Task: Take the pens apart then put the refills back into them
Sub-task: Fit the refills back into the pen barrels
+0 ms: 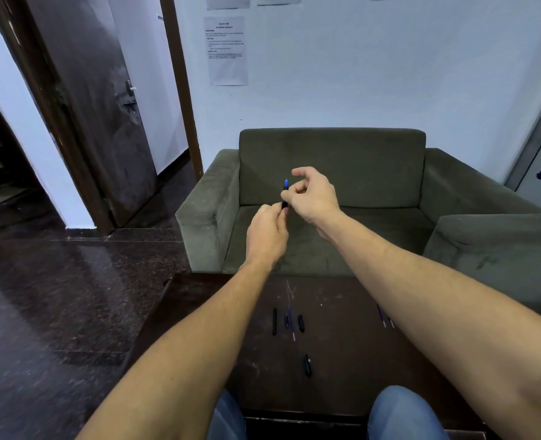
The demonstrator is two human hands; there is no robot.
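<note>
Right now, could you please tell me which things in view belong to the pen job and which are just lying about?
Job: pen held in left hand and right hand; black pen parts; refills.
Lying about: sofa; wall papers; door.

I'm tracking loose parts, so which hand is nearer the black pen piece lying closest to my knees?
Left, slightly. Both the left hand and right hand are raised far beyond the pen piece, sharing a pen.
</note>
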